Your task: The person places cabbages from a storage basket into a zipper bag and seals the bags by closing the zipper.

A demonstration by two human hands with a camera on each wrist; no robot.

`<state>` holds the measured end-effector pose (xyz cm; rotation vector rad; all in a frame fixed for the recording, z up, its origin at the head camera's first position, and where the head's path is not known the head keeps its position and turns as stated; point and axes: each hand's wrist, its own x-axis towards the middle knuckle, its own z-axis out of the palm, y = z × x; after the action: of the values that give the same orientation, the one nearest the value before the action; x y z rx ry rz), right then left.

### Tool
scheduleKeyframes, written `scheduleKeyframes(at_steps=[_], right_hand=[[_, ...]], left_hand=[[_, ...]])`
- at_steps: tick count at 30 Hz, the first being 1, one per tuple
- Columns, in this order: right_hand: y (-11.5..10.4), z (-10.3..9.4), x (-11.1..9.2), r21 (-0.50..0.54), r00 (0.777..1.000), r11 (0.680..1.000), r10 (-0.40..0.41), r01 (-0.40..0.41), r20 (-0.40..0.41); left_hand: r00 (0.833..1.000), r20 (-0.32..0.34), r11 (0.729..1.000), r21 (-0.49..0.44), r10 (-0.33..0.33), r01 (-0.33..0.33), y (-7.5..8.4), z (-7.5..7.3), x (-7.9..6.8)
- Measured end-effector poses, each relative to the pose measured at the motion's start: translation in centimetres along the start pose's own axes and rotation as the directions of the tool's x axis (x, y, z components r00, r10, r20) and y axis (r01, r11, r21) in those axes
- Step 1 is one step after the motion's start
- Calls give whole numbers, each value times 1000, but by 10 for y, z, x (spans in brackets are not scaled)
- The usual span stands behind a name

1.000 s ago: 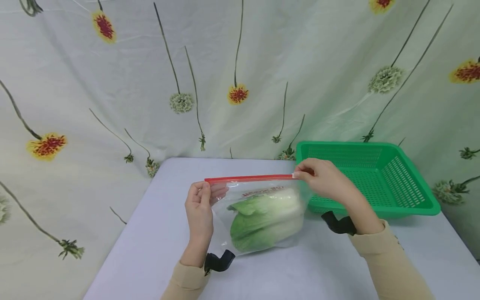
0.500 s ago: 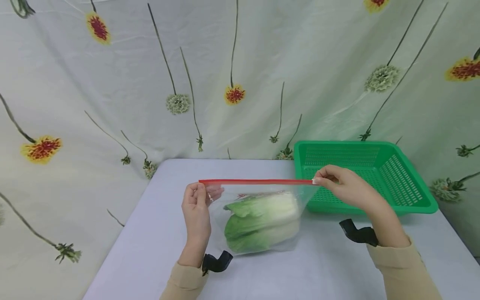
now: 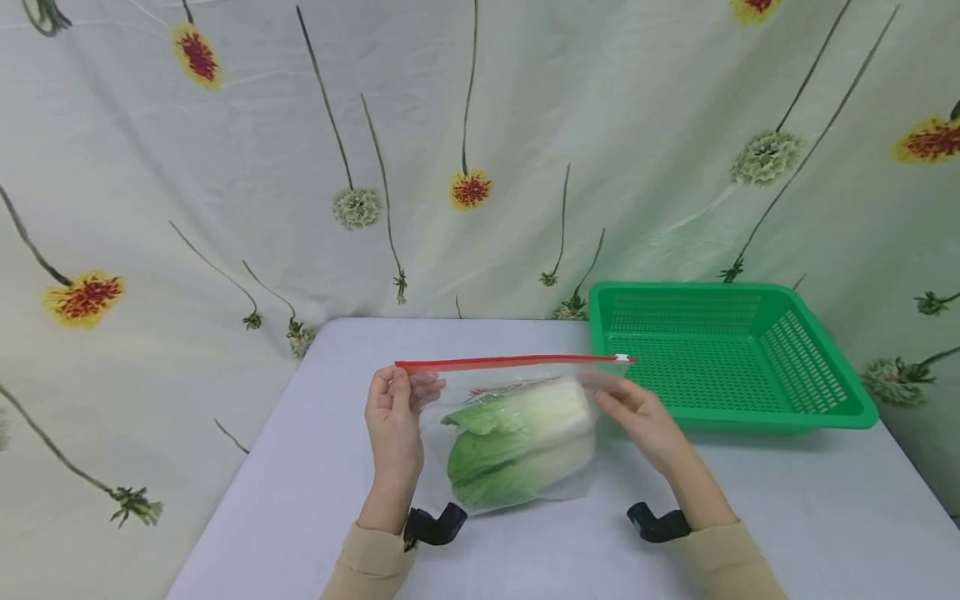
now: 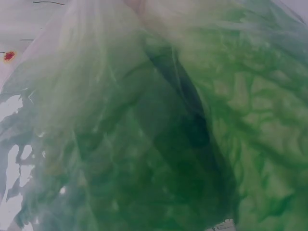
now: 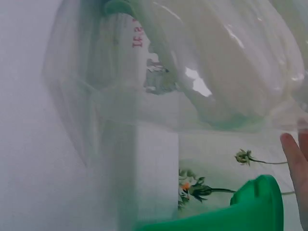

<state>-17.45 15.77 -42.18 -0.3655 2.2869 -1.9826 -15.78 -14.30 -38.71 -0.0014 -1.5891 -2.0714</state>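
Note:
A clear slider zip bag [image 3: 517,362] with a red zip strip stands upright, its white slider [image 3: 622,358] near the right end of the strip. Inside lies a napa cabbage [image 3: 525,442], green leaves to the left and white base to the right. My left hand [image 3: 396,425] pinches the bag's upper left corner between thumb and fingers. At the bag's right side is my right hand [image 3: 651,421], below the slider, its fingers extended and partly behind the plastic. Cabbage leaves [image 4: 269,134] fill the left wrist view. Fingers [image 5: 291,151] reach the bag's edge in the right wrist view.
A green plastic basket [image 3: 828,408] stands at the back right, just behind my right hand. White cloth covers the table [image 3: 315,467]. Behind it hangs a curtain [image 3: 420,150] with a flower print.
My right hand pulled the slider rightward along the strip, then let go and moved down and left to the bag's side. My left hand stayed on its corner.

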Motion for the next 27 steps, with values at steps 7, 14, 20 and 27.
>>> scheduleKeyframes(at_steps=[7,14,20,27], right_hand=[[11,42,1,46,877,985,-129,169,-463],[13,63,2,44,792,964,-187,261,-581],[17,64,-2,67,815,975,-140,214,-562],[28,56,-20,65,910,984,-124,163,-396]], left_hand=[[998,-54,1000,10,28,-28,-1,-3,1],[987,133,975,213,-88,59,-19,-36,-17],[907,362,911,410,-215,52,-44,-71,-48],[964,217,932,356,-157,71,-54,-61,-58]])
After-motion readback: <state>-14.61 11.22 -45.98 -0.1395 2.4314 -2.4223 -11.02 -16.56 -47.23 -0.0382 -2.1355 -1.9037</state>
